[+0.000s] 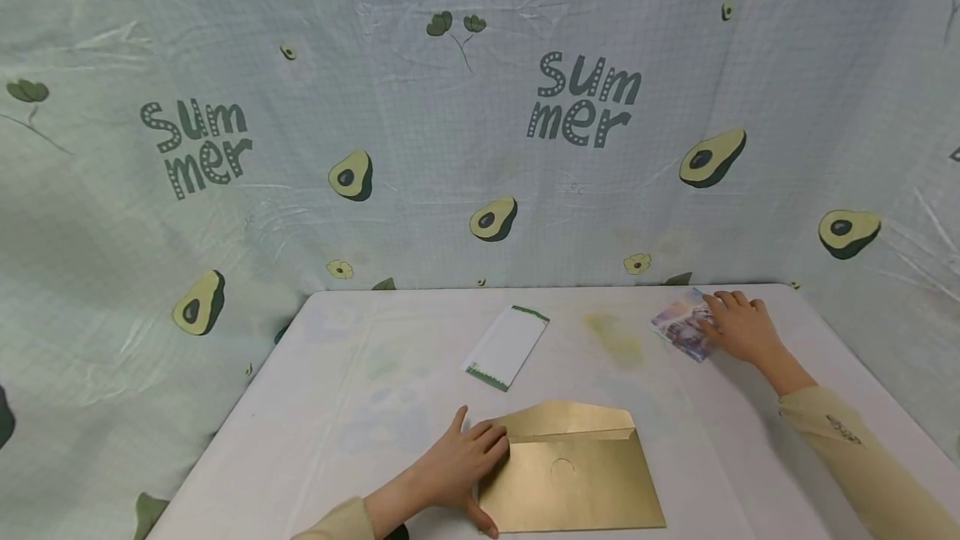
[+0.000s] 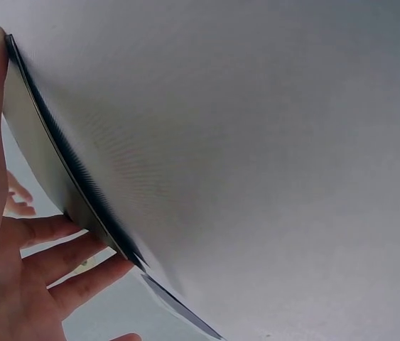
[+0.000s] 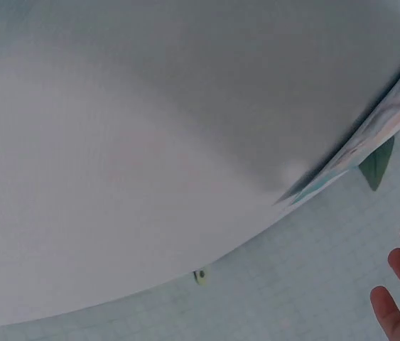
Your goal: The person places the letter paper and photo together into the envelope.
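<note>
A gold envelope [image 1: 570,486] lies on the white table near me, its flap raised on the far side. My left hand [image 1: 461,465] holds it at the left end, thumb at the near corner and fingers at the far one. The left wrist view shows the envelope [image 2: 40,142] nearly edge-on, with the fingertips [image 2: 118,264] right at its edge. Toward the far right corner, my right hand [image 1: 742,327] reaches over a colourful printed card [image 1: 684,325], fingers spread and relaxed. The right wrist view catches this card [image 3: 370,138] edge-on, with a few fingers at the lower right.
A white slip with green ends [image 1: 508,348] lies at an angle beyond the envelope. The table [image 1: 300,432] ends at a hanging cloth [image 1: 427,107] printed with avocados and lettering. More cloth hangs along the left and right sides.
</note>
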A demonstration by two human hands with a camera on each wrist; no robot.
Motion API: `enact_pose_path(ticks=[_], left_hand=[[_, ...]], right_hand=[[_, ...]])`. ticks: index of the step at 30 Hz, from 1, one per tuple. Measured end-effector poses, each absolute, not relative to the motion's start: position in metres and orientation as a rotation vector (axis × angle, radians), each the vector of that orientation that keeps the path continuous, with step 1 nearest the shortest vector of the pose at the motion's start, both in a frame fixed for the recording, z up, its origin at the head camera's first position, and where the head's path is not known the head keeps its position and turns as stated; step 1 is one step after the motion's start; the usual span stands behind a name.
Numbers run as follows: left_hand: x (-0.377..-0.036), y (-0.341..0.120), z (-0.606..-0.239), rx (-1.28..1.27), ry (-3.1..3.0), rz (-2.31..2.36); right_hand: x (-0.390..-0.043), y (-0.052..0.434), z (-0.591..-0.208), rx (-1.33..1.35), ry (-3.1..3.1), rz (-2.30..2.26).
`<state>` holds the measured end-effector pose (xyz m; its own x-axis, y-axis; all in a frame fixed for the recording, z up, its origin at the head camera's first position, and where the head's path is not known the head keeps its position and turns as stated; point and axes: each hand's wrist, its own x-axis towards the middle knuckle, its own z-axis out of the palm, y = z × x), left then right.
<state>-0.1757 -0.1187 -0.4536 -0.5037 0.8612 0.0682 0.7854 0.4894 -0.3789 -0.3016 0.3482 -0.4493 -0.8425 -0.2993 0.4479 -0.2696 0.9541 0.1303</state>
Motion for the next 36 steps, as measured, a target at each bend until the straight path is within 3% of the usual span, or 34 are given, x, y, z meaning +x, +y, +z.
enact_pose_path(ticks=[18, 36], left_hand=[[-0.176, -0.117, -0.451, -1.431, -2.508, 0.415], [-0.175, -0.117, -0.45, -1.414, -2.502, 0.481]], right_hand=[[-0.316, 0.374, -0.451, 0.16, -2.983, -0.01], [-0.32, 0.375, -0.455, 0.136, -3.061, -0.037]])
